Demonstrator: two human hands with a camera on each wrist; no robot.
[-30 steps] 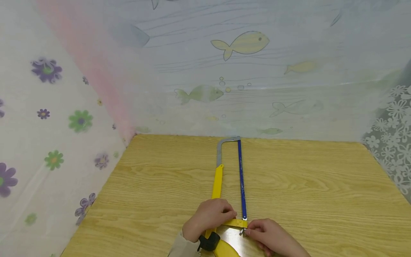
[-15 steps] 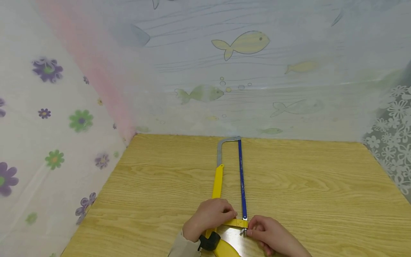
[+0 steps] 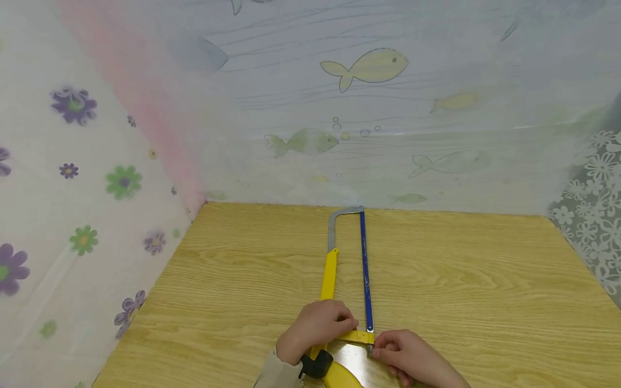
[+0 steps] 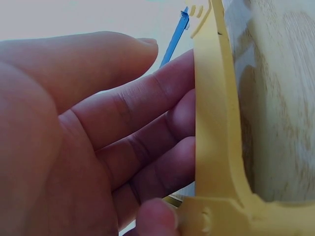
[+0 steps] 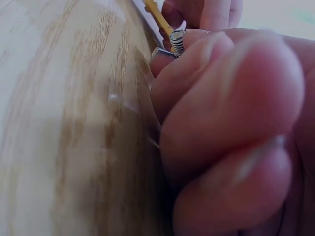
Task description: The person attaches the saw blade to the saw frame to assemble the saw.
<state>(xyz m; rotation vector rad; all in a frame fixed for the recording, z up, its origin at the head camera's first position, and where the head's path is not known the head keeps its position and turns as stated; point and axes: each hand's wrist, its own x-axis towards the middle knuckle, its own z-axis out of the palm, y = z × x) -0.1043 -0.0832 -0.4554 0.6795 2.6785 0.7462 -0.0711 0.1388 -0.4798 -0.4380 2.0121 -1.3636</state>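
Observation:
A hacksaw with a yellow and grey frame [image 3: 329, 275] and a blue blade [image 3: 366, 269] lies lengthwise on the wood-grain table, its handle toward me. My left hand [image 3: 320, 326] grips the yellow frame near the handle; the left wrist view shows its fingertips passing behind the yellow bar [image 4: 212, 123], with the thumb off it. At the blade's near end, my right hand [image 3: 412, 355] pinches the wing nut [image 3: 371, 349] between thumb and forefinger. Close up in the right wrist view, the threaded screw end [image 5: 176, 42] sticks out past the fingers, beside a metal wing [image 5: 162, 52].
The wood-grain table [image 3: 461, 269] reaches back to a sheet [image 3: 291, 108] printed with fish. A flowered sheet [image 3: 97, 205] hangs at the left, and a lace-like flower pattern [image 3: 592, 210] shows at the right. A black wrist device [image 3: 317, 365] overlaps the saw's handle [image 3: 342, 376].
The wing nut has turned in my right fingers: its wing stuck out to the left before and is now mostly hidden. My left hand and the hacksaw have stayed put.

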